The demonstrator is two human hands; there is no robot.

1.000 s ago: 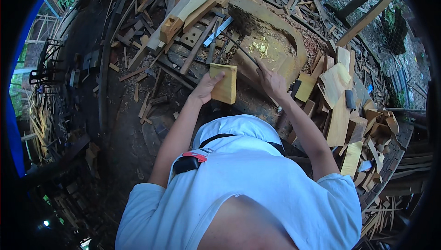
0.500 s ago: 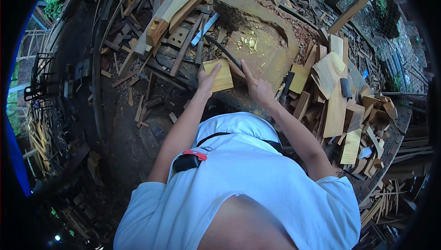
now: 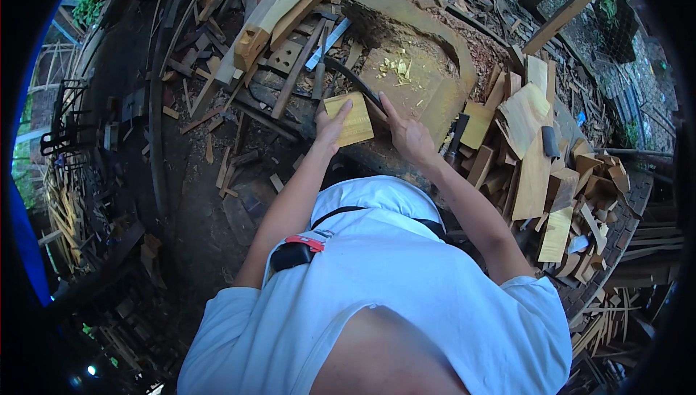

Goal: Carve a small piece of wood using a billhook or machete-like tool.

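Observation:
My left hand [image 3: 330,128] grips a squarish yellow wooden block [image 3: 355,128], its thumb lying across the top face. Closed round a long, dark, slightly curved knife [image 3: 353,78] is my right hand [image 3: 411,139], with the index finger stretched along the back of the tool. The knife's handle is hidden in the palm. The blade slants up and left, passing just beyond the block's far right edge; whether they touch I cannot tell. Past both hands lies a worn, hollowed wooden chopping block [image 3: 437,108] with pale yellow shavings [image 3: 400,68] on it.
Cut wooden pieces [image 3: 531,177] are heaped at the right, beside a dark-bladed tool [image 3: 457,134]. Left of the chopping block lie a long-handled hammer [image 3: 299,68], a light blue metal bar [image 3: 328,43] and a wooden-handled tool [image 3: 319,79]. Long beams [image 3: 272,14] stick out at upper left.
Both hands keep their holds and nearly the same pose. The view has shifted slightly, and the wooden block sits a touch farther right in it.

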